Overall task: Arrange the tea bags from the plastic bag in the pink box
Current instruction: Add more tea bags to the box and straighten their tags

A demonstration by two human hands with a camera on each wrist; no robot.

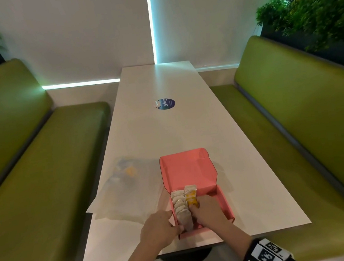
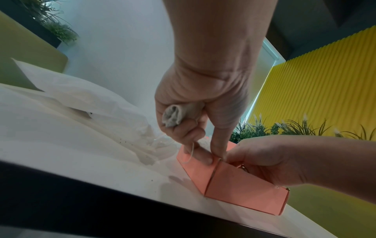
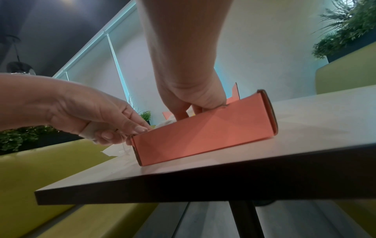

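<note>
Task stage, judged from the layout: well under way, not finished. The pink box [image 1: 194,171] stands open at the lower centre of the head view, its lid raised toward the top of the frame. Inside, a row of pale tea bags [image 1: 179,203] fills the left column, and yellow tea bags [image 1: 191,196] begin a second column just beside it; the right part of the box floor appears bare. The plastic bag [image 1: 126,189] lies on the white surface [image 1: 166,126] left of the box, touching or nearly touching it; a yellowish item shows through it, so some contents probably remain to be moved.

The left hand [image 2: 195,99] has its lower fingers curled round one crumpled tea bag [image 2: 173,117] in the palm, its string trailing down, while thumb and forefinger pinch the near left corner of the box wall. The right hand [image 1: 208,211] reaches into the box with its fingers [image 3: 181,112] bent downward against the near end of the rows; whether they grip a bag cannot be told.
</note>
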